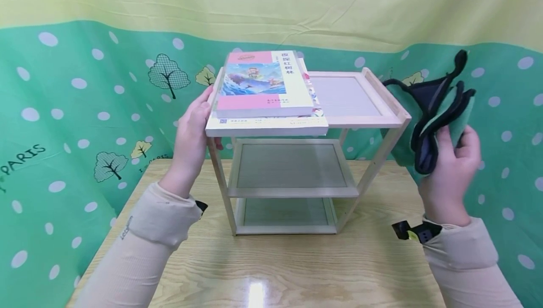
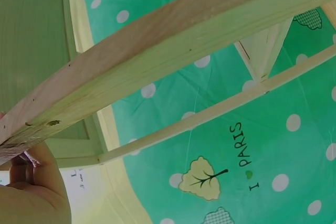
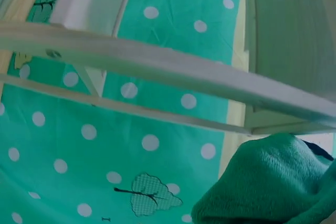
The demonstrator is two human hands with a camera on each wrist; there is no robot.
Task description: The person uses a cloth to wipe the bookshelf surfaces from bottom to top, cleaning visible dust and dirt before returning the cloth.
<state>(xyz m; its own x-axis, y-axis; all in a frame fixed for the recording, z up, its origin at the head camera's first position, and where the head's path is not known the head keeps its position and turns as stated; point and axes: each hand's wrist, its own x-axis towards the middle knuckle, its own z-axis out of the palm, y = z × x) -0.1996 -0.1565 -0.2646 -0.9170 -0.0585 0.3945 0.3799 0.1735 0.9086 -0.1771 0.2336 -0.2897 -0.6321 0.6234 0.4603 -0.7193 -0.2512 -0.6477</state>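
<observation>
A three-tier wooden shelf [image 1: 292,192] stands on the table. My left hand [image 1: 193,133] grips its upper left corner, fingers reaching under the top tier beside the books. In the left wrist view, that hand [image 2: 39,190] is at the end of a wooden leg [image 2: 157,43]. A pink and cream book [image 1: 259,103] lies on a wider white book [image 1: 271,130], covering the top tier's left part. Off the shelf's right side, my right hand [image 1: 451,171] holds a folded green fleece piece with black edging and straps [image 1: 437,110]. In the right wrist view, its fleece [image 3: 273,177] hides the fingers.
The light wood-grain table [image 1: 271,270] extends in front of the shelf. Behind and at both sides hangs a green and yellow curtain [image 1: 85,124] with dots and trees. The top tier [image 1: 345,96] has a raised rail [image 1: 386,93] along its right end.
</observation>
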